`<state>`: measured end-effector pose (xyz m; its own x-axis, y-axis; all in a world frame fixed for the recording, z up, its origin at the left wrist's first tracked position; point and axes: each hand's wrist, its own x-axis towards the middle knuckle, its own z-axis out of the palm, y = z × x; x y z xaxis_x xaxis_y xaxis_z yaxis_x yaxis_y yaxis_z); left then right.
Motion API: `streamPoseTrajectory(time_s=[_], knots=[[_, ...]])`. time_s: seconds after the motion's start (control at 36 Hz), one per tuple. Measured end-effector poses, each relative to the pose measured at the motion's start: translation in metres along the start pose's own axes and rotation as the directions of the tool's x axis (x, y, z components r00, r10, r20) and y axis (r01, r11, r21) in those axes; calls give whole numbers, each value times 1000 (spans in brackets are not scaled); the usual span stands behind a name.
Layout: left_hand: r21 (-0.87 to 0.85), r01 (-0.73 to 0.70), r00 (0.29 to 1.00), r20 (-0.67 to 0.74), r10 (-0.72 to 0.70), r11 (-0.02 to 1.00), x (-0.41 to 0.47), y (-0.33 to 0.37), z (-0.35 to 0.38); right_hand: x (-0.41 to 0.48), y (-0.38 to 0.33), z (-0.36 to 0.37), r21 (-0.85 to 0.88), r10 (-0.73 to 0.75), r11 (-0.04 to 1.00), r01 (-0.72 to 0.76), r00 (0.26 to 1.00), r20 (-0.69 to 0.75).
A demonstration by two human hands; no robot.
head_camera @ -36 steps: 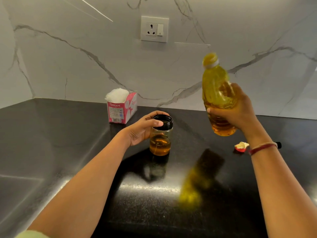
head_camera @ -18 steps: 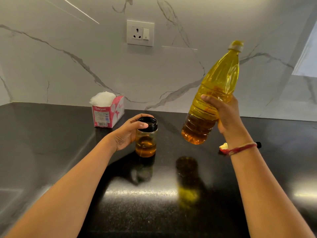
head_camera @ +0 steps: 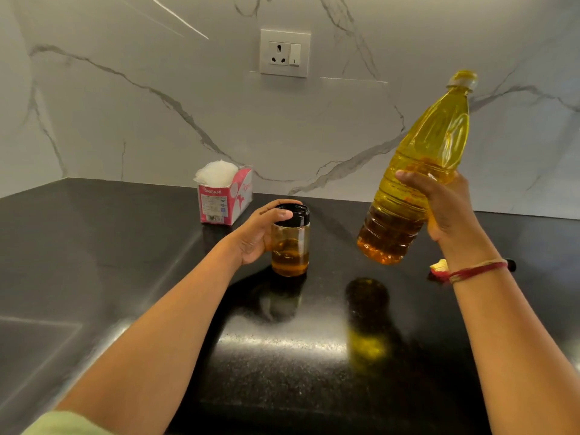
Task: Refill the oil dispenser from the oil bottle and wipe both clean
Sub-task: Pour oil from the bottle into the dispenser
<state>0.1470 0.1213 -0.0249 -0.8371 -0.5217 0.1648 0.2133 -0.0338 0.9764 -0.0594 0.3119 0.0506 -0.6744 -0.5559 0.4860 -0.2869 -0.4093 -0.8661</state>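
Observation:
A small clear oil dispenser (head_camera: 290,246) with a black rim stands on the black counter (head_camera: 125,246), about a third full of amber oil. My left hand (head_camera: 255,233) wraps its left side, thumb on the rim. My right hand (head_camera: 439,205) grips the middle of a large plastic oil bottle (head_camera: 420,171) full of yellow oil. The bottle hangs above the counter to the right of the dispenser, tilted with its neck up and to the right. Whether the neck is capped or open is unclear.
A pink tissue box (head_camera: 224,199) with white tissue sticking out stands behind the dispenser near the marble wall. A small red and yellow cap-like piece (head_camera: 438,267) lies on the counter behind my right wrist, with a dark object (head_camera: 511,264) beside it. A wall socket (head_camera: 285,53) is above.
The bottle has swung from nearly upright to leaning with its neck to the right, its base now nearer the dispenser. My left hand stays on the dispenser.

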Motion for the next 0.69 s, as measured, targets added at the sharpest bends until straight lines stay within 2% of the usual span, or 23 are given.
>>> streamPoseTrajectory(time_s=[0.19,0.42,0.53,0.69], knots=[[12,10,1000,18,-10,1000,0,1,1,0,0,3,-48,-34,998,35,999,13],[-21,22,993,115,-20,1000,0,0,1,1,4,8,-255,-108,961,111,994,29],[-17,27,991,130,-24,999,1,0,0,0,7,13,-476,-217,848,233,972,89],[-21,41,989,142,-38,999,1,0,-2,-3,15,16,-617,-387,661,427,898,208]])
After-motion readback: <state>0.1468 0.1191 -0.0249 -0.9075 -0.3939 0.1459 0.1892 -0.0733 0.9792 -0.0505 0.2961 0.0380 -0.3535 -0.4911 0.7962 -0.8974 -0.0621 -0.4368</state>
